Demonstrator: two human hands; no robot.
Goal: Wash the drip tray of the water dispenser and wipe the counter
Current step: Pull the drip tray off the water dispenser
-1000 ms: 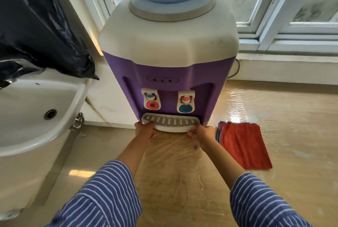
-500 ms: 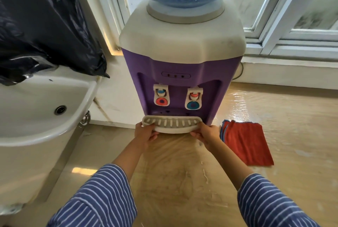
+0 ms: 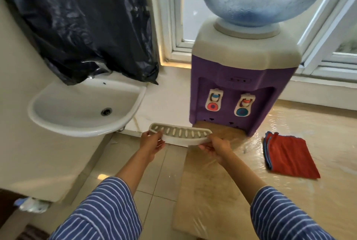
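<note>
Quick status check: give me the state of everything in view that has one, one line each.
drip tray: out of the dispenser, held level in the air
left hand: grips the tray's left end
right hand: grips the tray's right end
water dispenser: upright, tray slot empty, bottle on top
sink: no water visible in the basin
red cloth: folded, lying flat on the counter

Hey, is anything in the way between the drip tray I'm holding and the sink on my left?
Nothing visible blocks it. The drip tray, held by the left hand and right hand, is just right of the sink, with open air between. The black plastic bag drapes over the sink's back edge only.
</note>
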